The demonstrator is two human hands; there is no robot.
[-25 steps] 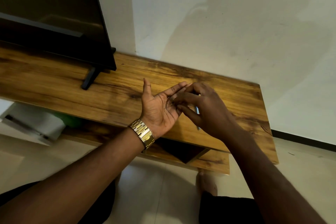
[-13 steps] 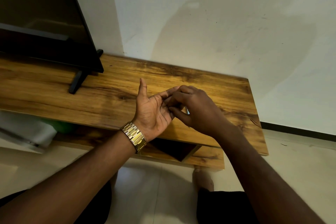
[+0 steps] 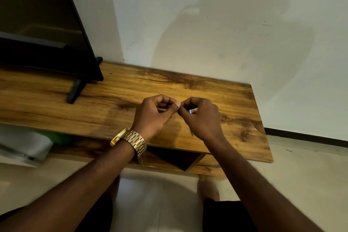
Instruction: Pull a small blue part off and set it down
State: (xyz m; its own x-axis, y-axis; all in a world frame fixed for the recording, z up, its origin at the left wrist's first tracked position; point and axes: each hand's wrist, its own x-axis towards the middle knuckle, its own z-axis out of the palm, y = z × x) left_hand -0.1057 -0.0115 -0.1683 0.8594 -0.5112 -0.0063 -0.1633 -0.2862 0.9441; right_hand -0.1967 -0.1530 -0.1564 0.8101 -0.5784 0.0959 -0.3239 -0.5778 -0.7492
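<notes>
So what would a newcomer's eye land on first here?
Probably the two hands meeting over the wooden table: the left hand and the right hand touch fingertips, pinching something too small to identify. Next comes the gold watch on the left wrist, then the dark TV standing at the table's far left.

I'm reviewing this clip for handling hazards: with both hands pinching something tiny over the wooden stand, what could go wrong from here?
1. The left hand and right hand meet at a fine, needle-like sliver; it is too small to identify, but a slip might prick a fingertip.
2. If dropped, it could vanish against the grained wooden stand or the floor.
3. The right hand also holds a small shiny item, so its pinch may be weaker.
</notes>
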